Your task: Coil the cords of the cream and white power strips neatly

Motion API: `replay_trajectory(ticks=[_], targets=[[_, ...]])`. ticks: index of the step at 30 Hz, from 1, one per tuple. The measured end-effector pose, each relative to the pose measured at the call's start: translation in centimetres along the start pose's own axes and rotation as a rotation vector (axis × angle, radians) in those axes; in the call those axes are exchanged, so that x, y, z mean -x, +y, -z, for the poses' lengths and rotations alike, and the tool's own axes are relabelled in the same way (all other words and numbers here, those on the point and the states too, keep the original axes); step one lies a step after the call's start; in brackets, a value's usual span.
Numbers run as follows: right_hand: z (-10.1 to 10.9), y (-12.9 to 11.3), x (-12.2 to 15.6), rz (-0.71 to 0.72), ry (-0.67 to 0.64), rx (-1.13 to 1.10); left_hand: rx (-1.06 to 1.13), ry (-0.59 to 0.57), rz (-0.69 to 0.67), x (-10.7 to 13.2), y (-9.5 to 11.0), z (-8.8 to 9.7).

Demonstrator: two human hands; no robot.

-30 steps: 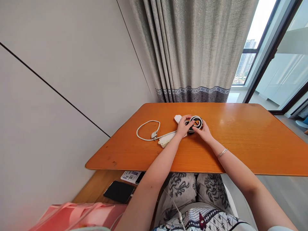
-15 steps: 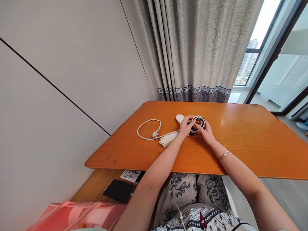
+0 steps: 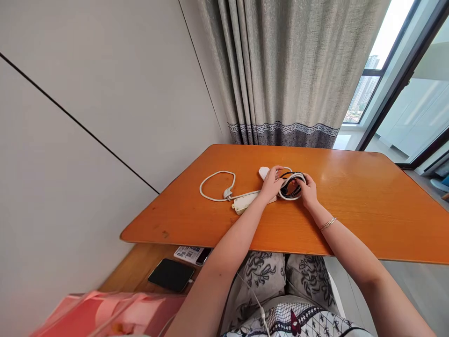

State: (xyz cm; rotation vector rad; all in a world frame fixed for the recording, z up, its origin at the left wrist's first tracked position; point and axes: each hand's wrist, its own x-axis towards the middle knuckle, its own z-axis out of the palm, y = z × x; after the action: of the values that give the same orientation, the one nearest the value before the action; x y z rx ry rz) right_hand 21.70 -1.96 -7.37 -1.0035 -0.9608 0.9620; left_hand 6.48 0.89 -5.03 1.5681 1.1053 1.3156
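Over the wooden table [image 3: 358,206], white and black cables are gathered in a loose coil [image 3: 289,198]. My right hand [image 3: 307,191] pinches the coil's right side between thumb and fingers. On the opposite side, my left hand [image 3: 272,184] is closed on the cable, with its thumb against the coil. A white power strip [image 3: 244,202] lies under my left wrist, partly covered by it. Just beyond that hand, a white end piece [image 3: 264,172] shows. Left of the strip rests a white plug [image 3: 228,194], its cord [image 3: 201,186] forming a wide loop on the tabletop.
A grey curtain [image 3: 291,70] hangs behind the table's far edge, and a white wall [image 3: 87,178] borders the left. Below the near edge, a black tablet [image 3: 171,275], a phone [image 3: 203,256] and a pink bag [image 3: 115,311] lie on a lower wooden surface.
The cable coil has shifted slightly right and loosened, with a strand now looping out at its top. My right hand has moved right, widening the gap between my hands.
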Motion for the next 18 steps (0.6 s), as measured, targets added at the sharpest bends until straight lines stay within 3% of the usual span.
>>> replay_trajectory(ticks=[4,9,13,18], targets=[[0.1,-0.1,-0.2,0.009,0.014,-0.042,0.068,-0.085,0.085,-0.1,0.1,0.0],[0.4,0.4,-0.8,-0.05,0.014,-0.049,0.302,0.024,-0.001,-0.2,0.5,0.1],[0.4,0.9,-1.3,-0.17,-0.067,-0.05,0.417,-0.013,-0.073,-0.1,0.9,0.7],[0.9,0.7,-1.5,-0.227,-0.15,-0.001,0.553,-0.104,0.069,0.2,1.9,1.5]])
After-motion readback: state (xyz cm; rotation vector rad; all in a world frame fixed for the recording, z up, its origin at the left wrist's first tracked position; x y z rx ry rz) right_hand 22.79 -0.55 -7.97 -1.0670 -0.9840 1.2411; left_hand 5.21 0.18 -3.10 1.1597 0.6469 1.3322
